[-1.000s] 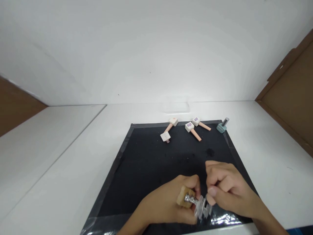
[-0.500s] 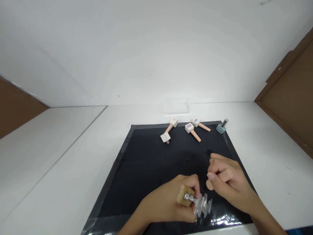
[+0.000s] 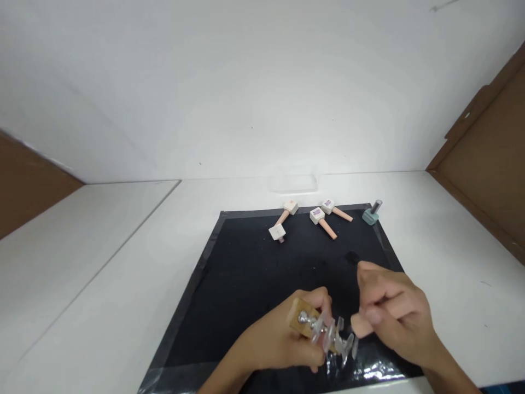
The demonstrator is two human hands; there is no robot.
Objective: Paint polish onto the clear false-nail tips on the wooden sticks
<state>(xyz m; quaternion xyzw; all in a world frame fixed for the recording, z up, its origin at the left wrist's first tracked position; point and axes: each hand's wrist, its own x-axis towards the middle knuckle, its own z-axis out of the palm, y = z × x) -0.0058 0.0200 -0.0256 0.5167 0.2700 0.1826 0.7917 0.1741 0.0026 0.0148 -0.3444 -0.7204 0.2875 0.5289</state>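
Observation:
My left hand point(image 3: 283, 334) is wrapped round a wooden block point(image 3: 302, 317), which bears a row of metal balls and clear plastic tips point(image 3: 334, 336). To its right, my right hand point(image 3: 396, 312) pinches a small pinkish piece point(image 3: 361, 325) between thumb and fingers. That piece is close to the clear tips; whether they touch cannot be made out. Both hands are above the near part of a black mat point(image 3: 246, 284).
Along the mat's far edge lie several white-headed pieces with pink handles, among them one point(image 3: 317, 214) near the middle. A teal bottle point(image 3: 370, 216) is at the far right corner. Behind the mat is a clear tray point(image 3: 296, 190). Brown cardboard point(image 3: 488, 158) borders the right side.
My right hand has shifted slightly right and turned, so the pinkish piece now points left at the clear tips. My left hand has tilted the wooden block a little.

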